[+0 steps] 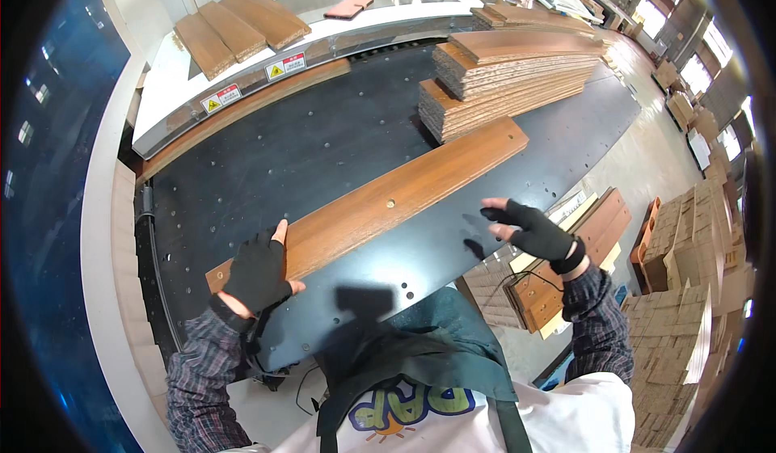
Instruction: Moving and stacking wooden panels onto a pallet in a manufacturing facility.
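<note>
A long narrow brown wood-grain board [404,190] lies slantwise on the dark table [267,154], with small round holes along it. My left hand [257,273], in a black fingerless glove, spans the board's left end, its fingertips at the far edge and its thumb at the near edge. Above the table's near right edge, my right hand [533,231] hangs in the air in a matching glove. Its fingers are apart and hold nothing. Just beyond the board's right end stands a pile of similar boards [485,89].
Behind the table runs a raised white-edged machine bed [182,101] carrying three brown panels [242,26] and a small reddish piece [349,6]. More boards [598,235] are stacked low at my right, near an orange pallet [647,231] and stacked panels [667,332]. A blue surface [48,210] stands at far left.
</note>
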`<action>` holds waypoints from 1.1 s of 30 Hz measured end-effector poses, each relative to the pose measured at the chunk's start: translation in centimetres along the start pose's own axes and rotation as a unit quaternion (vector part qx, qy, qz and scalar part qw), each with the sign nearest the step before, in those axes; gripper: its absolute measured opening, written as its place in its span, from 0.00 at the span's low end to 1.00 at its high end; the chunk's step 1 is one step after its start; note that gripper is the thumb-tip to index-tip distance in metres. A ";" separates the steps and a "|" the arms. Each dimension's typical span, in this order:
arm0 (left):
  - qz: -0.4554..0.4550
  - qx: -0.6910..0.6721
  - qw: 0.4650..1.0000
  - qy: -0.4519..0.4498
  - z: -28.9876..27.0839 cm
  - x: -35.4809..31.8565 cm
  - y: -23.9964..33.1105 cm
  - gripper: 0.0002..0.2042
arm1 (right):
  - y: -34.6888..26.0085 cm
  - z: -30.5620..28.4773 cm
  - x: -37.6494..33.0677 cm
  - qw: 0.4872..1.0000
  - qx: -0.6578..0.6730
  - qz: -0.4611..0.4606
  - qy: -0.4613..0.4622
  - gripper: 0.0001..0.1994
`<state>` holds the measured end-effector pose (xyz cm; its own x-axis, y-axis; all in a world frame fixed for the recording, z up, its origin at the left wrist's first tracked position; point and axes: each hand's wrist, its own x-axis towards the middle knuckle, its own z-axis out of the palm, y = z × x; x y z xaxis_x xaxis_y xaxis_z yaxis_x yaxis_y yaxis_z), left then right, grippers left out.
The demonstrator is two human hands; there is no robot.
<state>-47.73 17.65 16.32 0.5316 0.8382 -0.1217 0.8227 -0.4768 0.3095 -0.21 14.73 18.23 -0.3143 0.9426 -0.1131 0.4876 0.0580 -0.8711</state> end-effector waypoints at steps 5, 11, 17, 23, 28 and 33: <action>-0.074 -0.012 0.995 0.069 1.7 0.3 -1.0 0.45 | -2.3 2.8 2.2 0.982 -0.161 -0.096 -0.025 0.27; -0.106 -0.010 0.993 0.046 2.2 -1.6 4.4 0.37 | -2.6 6.5 7.4 0.917 -0.299 -0.263 0.019 0.40; -0.071 -0.059 0.991 0.097 6.3 -6.2 6.6 0.41 | -1.9 8.8 8.8 0.849 -0.400 -0.303 -0.168 0.51; -0.122 -0.054 0.987 0.092 3.3 -7.1 9.6 0.36 | -4.9 8.4 8.2 0.847 -0.413 -0.258 -0.211 0.56; -0.086 0.078 0.966 0.230 5.0 -7.0 9.1 0.42 | -5.3 7.9 7.3 0.815 -0.443 -0.369 -0.049 0.59; -0.034 0.213 0.945 0.247 5.5 -7.2 9.4 0.53 | -3.5 8.9 7.0 0.835 -0.415 -0.362 -0.021 0.49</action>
<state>-42.70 5.66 14.97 0.4019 0.8419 0.3600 0.9141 -0.3923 -0.1029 -11.31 18.16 16.21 -0.7906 0.5508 0.2674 0.5486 0.8312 -0.0902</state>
